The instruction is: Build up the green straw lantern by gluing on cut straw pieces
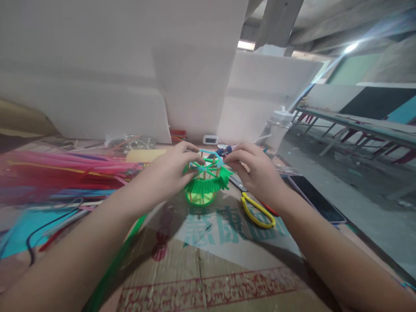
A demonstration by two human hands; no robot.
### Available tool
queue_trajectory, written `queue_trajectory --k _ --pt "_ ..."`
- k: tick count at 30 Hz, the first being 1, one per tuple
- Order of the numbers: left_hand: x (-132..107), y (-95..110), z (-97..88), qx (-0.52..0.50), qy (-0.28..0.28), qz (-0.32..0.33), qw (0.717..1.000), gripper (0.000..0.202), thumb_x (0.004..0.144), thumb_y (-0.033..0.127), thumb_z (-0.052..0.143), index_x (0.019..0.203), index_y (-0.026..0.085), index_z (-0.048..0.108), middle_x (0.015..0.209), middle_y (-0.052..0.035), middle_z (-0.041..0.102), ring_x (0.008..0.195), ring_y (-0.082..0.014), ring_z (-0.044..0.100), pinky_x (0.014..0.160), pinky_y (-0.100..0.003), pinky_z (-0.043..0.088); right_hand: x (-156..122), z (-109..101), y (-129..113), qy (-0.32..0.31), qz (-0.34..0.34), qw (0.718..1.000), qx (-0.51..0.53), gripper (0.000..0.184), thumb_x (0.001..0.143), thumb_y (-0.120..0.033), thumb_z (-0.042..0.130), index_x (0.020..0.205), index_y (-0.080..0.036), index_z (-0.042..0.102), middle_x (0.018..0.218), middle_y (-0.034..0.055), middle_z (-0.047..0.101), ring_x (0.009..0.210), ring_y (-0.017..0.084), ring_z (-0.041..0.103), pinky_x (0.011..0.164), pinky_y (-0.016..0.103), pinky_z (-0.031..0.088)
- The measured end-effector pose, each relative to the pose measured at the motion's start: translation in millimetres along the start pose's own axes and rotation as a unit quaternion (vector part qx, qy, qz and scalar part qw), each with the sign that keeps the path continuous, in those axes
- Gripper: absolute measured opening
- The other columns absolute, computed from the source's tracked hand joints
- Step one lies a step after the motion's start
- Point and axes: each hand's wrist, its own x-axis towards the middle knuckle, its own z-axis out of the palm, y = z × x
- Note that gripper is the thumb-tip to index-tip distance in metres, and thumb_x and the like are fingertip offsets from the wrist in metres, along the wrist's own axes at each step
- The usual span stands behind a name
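Note:
A small round craft model of green pipe cleaners and thin brown sticks stands upright between my hands. Green fringe circles its middle, and blue and green strands cross over its top. My left hand grips its left side, thumb and fingers closing on the rim. At the upper right rim, my right hand has its fingertips pinched together by a blue piece; what exactly lies between them is too blurred to make out. Yellow-handled scissors lie partly beneath my right hand.
Pink and red pipe cleaners are heaped at the left. A phone lies by the table's right edge, near a clear lidded bottle. A small white digital clock sits behind the model, before white boards.

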Motion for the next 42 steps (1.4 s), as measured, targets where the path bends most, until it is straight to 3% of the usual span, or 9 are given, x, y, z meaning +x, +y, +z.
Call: queue_trajectory --k 7,12,16,42 --pt "2 -7 -8.6 -0.020 -0.047 0.026 0.998 0.022 0.094 0.023 0.059 0.113 0.023 0.069 0.131 -0.0082 0.059 0.124 -0.0241 0.058 0.108 -0.044 0.047 -1 -1 -5 -0.007 -0.002 1.000 0.009 0.017 0.099 -0.013 0.052 0.095 -0.020 0.067 0.097 0.0083 0.065 0.095 0.022 0.061 0.085 0.037 0.049" --pt "1 -2 -16.1 0.001 -0.026 0.034 0.999 0.014 0.095 0.024 0.059 0.104 0.021 0.070 0.124 -0.0076 0.060 0.118 -0.0225 0.061 0.102 -0.040 0.049 -1 7 -7 0.003 -0.018 1.000 0.004 0.018 0.100 -0.013 0.052 0.093 -0.020 0.067 0.093 0.0071 0.064 0.091 0.021 0.060 0.081 0.035 0.049" --pt "2 -1 -15.4 0.055 -0.006 0.056 0.997 0.014 0.095 0.021 0.059 0.096 0.019 0.073 0.119 -0.0099 0.064 0.115 -0.0254 0.061 0.100 -0.042 0.049 4 16 -6 0.009 -0.026 1.000 0.010 0.017 0.099 -0.014 0.052 0.094 -0.019 0.068 0.093 0.0079 0.065 0.092 0.022 0.060 0.081 0.036 0.049" --pt "4 -4 -13.0 0.075 -0.001 0.072 0.995 0.013 0.093 0.023 0.063 0.096 0.019 0.075 0.116 -0.0117 0.067 0.111 -0.0285 0.063 0.096 -0.047 0.051 6 25 -9 0.012 -0.056 0.998 0.031 0.024 0.101 -0.015 0.050 0.099 -0.021 0.073 0.091 0.0064 0.064 0.086 0.020 0.058 0.076 0.034 0.047"
